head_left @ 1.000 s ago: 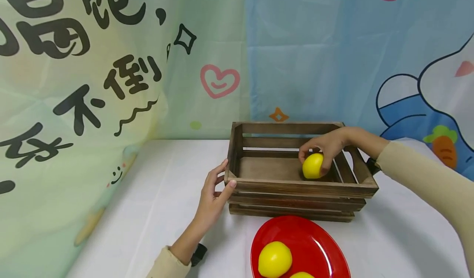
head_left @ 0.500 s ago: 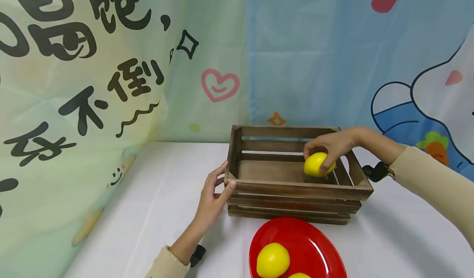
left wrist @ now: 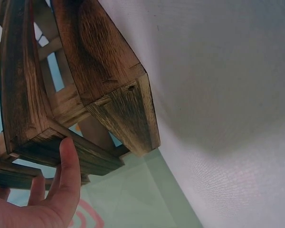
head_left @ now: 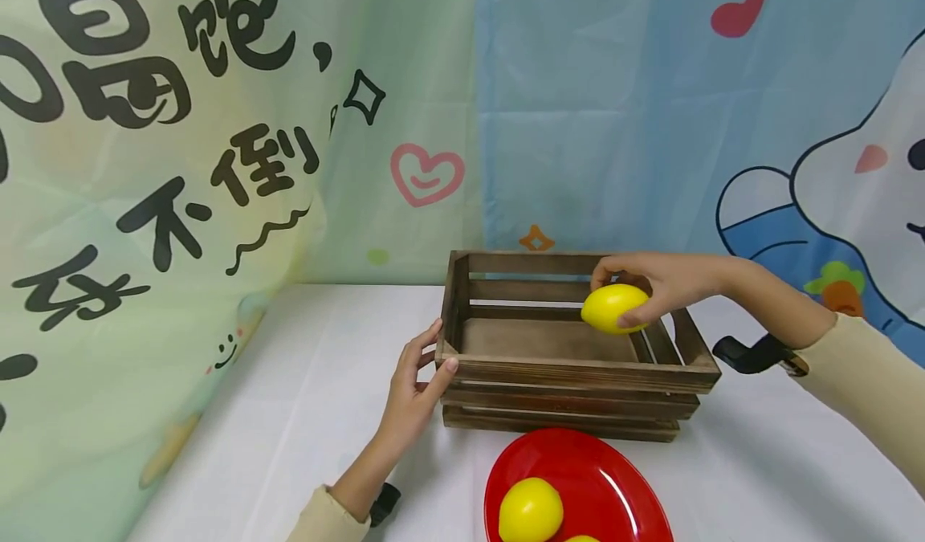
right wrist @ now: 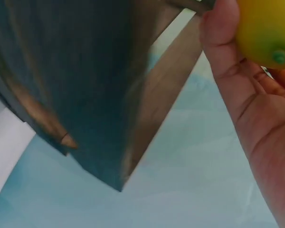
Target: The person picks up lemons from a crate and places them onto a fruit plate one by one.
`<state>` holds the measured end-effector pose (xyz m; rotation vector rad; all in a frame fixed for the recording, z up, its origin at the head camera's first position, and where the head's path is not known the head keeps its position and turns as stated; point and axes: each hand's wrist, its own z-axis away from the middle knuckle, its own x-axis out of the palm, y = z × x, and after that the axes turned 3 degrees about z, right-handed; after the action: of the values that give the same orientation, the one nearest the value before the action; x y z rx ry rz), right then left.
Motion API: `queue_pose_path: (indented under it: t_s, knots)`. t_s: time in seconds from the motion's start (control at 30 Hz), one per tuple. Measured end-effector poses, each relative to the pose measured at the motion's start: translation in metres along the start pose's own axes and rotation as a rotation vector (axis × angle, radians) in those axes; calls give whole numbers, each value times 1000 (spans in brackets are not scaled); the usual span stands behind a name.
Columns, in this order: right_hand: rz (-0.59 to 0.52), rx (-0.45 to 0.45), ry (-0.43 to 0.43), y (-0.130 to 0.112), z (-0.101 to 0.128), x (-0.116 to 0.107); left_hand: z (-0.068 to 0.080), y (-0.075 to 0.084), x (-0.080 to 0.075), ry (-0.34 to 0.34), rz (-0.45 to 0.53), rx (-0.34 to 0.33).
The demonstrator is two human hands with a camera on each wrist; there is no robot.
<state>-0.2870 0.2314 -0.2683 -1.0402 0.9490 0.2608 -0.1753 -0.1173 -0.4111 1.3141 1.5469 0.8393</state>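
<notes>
A dark wooden slatted crate (head_left: 578,369) stands on the white table. My right hand (head_left: 654,289) grips a yellow lemon (head_left: 613,307) and holds it above the crate's right end, about level with the rim. In the right wrist view the lemon (right wrist: 266,33) sits against my fingers beside a crate wall (right wrist: 85,95). My left hand (head_left: 419,377) rests with straight fingers against the crate's front left corner; its thumb (left wrist: 69,166) touches the corner (left wrist: 128,114) in the left wrist view.
A red plate (head_left: 600,478) lies in front of the crate at the near edge with two more lemons (head_left: 530,510) on it. A printed cloth backdrop (head_left: 217,124) hangs behind and to the left. White tablecloth (head_left: 303,397) stretches to the left of the crate.
My right hand has lifted the lemon from the crate's floor up to rim height. My left hand has stayed at the crate's corner.
</notes>
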Motion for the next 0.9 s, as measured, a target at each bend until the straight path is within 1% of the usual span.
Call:
queue_pose_path:
  t_s: [0.1,0.3,0.5,0.6,0.73,0.83,0.9]
  knots:
    - [-20,-62,34,-9,6,6,2,-1,1,-1,4,-3]
    - [-79,-220,96,-27,18,15,2,-1,1,1,5,-3]
    - [-50,-337,126,-45,29,23,-2,0,0,0,-17,-3]
    - [-37,-353,139,-52,36,29,-4,0,-1,-5,-27,-1]
    - [-47,-395,162,-57,43,44,-5,-1,-1,-12,-25,0]
    - [-56,-392,187,-61,45,59,-3,-2,-1,-11,-21,-6]
    - [-64,-358,206,-66,46,70,-2,-2,-1,-10,-20,-5]
